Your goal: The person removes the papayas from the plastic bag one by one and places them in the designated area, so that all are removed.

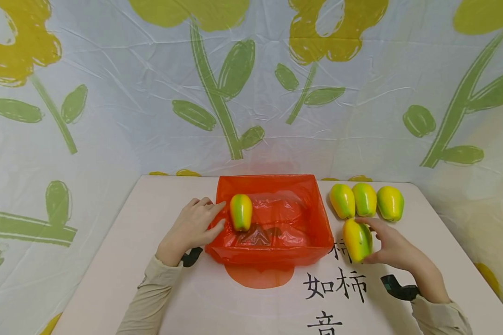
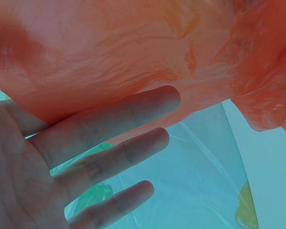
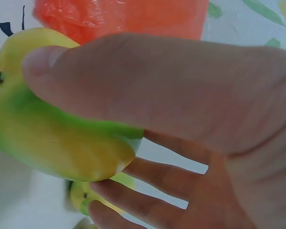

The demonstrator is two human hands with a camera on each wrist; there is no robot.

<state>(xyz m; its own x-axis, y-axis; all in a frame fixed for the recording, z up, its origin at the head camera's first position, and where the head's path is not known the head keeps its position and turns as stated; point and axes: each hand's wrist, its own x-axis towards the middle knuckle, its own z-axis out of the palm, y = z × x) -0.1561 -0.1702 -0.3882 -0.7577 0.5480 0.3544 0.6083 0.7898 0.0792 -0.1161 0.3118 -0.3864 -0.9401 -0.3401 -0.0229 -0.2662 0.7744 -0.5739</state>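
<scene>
A red plastic bag [image 1: 270, 256], spread open in a box shape, stands mid-table in the head view. One yellow-green mango [image 1: 241, 212] lies inside it at the left. At the bag's left side is my left hand [image 1: 194, 225]; in the left wrist view its fingers [image 2: 128, 112] extend straight along the red plastic. My right hand [image 1: 396, 244] grips another mango [image 1: 357, 240] to the right of the bag, thumb on one end and fingers at the other. The right wrist view shows the thumb lying across this held mango [image 3: 62, 143].
Three more mangoes stand in a row at the back right: one on the left [image 1: 342, 201], one in the middle [image 1: 364, 199] and one on the right [image 1: 390, 203]. Black characters [image 1: 335, 284] mark the pale tabletop [image 1: 121, 265]. A flower-printed sheet [image 1: 151, 116] rises behind and beside the table.
</scene>
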